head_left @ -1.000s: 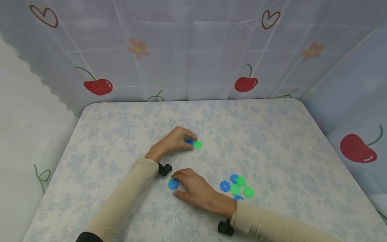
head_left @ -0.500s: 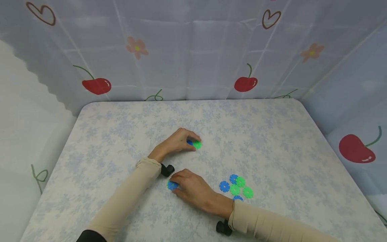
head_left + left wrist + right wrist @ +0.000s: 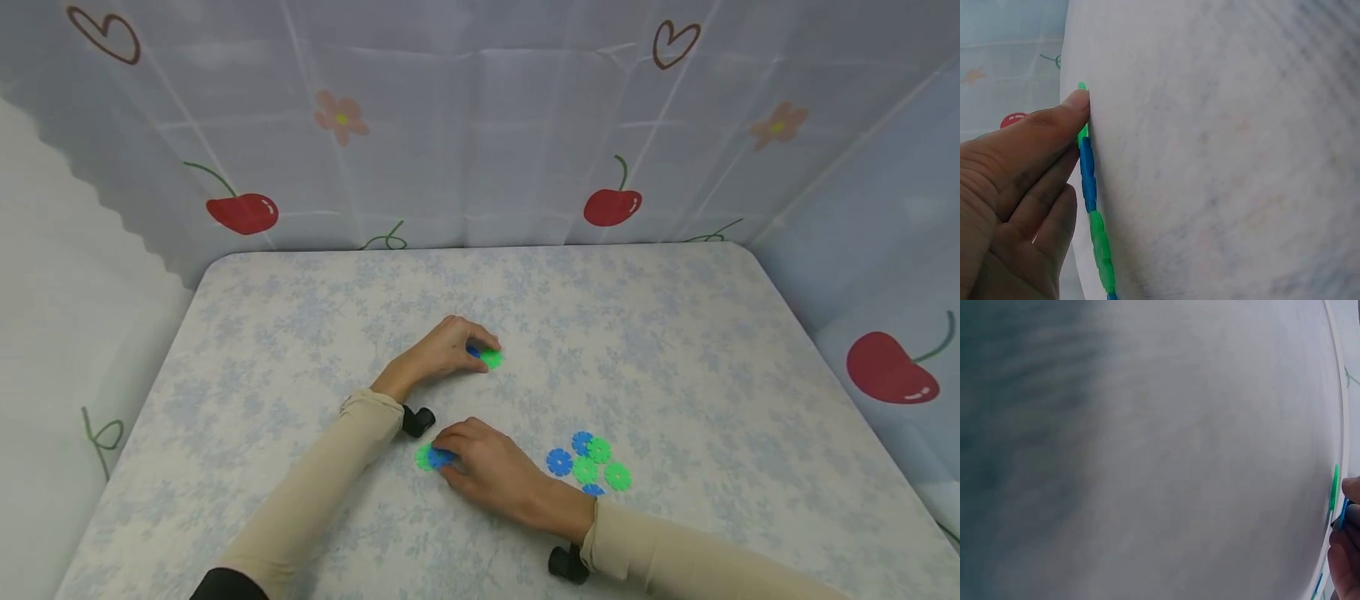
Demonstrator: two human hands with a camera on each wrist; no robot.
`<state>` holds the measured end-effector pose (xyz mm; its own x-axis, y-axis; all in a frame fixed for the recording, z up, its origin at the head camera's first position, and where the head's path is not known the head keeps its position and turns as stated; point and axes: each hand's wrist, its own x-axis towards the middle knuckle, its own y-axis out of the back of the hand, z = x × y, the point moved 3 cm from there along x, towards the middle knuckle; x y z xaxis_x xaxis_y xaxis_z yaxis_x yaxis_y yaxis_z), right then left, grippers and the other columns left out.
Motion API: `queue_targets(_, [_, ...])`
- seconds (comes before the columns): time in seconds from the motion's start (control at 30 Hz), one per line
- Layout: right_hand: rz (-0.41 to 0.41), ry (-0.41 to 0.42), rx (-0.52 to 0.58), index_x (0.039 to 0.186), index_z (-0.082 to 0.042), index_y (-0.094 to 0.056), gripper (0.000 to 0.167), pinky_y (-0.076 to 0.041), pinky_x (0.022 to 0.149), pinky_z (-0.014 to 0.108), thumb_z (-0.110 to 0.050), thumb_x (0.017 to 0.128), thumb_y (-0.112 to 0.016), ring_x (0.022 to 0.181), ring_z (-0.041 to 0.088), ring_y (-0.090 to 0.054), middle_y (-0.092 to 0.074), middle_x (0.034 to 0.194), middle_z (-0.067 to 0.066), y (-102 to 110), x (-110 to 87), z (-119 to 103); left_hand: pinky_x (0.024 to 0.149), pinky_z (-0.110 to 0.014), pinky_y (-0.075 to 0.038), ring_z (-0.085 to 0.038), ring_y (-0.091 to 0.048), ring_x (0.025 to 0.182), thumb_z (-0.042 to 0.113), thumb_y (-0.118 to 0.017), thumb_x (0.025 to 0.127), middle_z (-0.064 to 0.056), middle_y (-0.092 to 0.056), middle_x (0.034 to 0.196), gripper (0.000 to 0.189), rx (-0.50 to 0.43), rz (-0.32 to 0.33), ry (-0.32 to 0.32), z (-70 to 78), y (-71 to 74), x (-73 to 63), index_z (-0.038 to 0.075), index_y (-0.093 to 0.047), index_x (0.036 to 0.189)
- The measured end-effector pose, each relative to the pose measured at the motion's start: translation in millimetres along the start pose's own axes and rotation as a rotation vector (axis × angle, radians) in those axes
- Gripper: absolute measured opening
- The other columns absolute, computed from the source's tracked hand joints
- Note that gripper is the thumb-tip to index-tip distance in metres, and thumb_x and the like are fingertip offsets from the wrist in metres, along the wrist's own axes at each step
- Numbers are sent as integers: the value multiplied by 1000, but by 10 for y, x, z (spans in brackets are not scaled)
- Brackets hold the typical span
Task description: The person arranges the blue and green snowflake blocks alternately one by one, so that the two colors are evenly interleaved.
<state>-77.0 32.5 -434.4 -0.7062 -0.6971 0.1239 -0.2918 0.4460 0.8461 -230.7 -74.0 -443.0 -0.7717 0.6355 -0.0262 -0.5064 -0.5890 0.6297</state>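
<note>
Far green disc (image 3: 491, 358), notched and flower-shaped, lies flat at mid-table, one end of a short line; the left hand (image 3: 442, 345) pinches its edges between thumb and forefinger. Left wrist view gives the order running back beneath that hand: adjoining blue disc (image 3: 1088, 178), next green disc (image 3: 1102, 250), then a blue sliver (image 3: 1112, 296) at the frame edge. Line length beyond this cannot be read. Nearer the person, the right hand (image 3: 491, 477) grips the near blue disc (image 3: 441, 457) between thumb and finger; it overlaps the near green disc (image 3: 423, 457) in the head view, contact between the two uncertain. Progress, as judged: an alternating line is already laid down; the near pair lies outside it, the blue one in hand but not yet placed. Remaining to the right: six loose discs (image 3: 585, 470), three blue and three green, bunched on the pale patterned tabletop (image 3: 675, 333), some overlapping, none handled. Beyond the far edge hangs a cherry-print curtain (image 3: 517, 125).
</note>
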Motion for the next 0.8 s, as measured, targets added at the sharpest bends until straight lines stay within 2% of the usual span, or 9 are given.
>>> queue_targets(0.2, [44,-57,4,115,-8,-70,27,-51,92,29,-17,90,-74,110,16,-59,-66,117,1,104,-57,139,90,-27,-53,-22,-63,112,6,-83,79,-5,-70,119,32,3,3,17,-6,-4,7,7,-76,110])
queue_targets(0.53, [115,-143,0,111,-5,-72,26,-53,90,34,-12,86,-77,109,21,-62,-69,113,4,311,-52,423,95,-31,-51,-24,-62,115,6,-83,79,-7,-70,119,32,-3,11,-4,-23,3,-7,5,-76,110])
queue_targets(0.8, [121,-252,37,112,-3,-72,27,-52,92,40,-11,87,-76,110,26,-62,-68,114,9,444,-3,689,93,-28,-51,-23,-63,114,5,-83,78,-7,-70,118,33,16,2,-3,-6,-3,18,4,-76,110])
